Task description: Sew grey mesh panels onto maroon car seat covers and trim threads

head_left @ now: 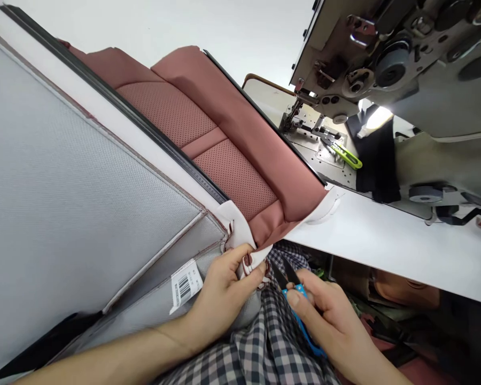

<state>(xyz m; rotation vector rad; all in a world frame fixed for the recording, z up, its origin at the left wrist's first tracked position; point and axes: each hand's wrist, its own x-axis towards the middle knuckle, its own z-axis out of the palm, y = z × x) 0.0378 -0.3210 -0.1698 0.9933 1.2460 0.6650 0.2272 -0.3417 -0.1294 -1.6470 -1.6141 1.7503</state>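
Observation:
My left hand (220, 294) pinches the white-backed lower corner of a reddish-brown seat cover (244, 117), where thread ends show at the seam. Perforated panels run down the cover's middle, and its grey mesh underside (84, 160) is folded over on the left. A white barcode label (185, 286) hangs from the seam beside my left wrist. In my right hand (324, 310) is a pair of blue thread snips (300, 299). Their dark blades are parted and point up towards the corner, close to my left fingertips but apart from them.
An industrial sewing machine (396, 69) stands at the upper right. On its bed lies a yellow-green cutter (347, 155). The white tabletop (404, 240) ends above a shelf with brown and dark pieces (404, 289). Checked cloth (256, 347) covers my lap.

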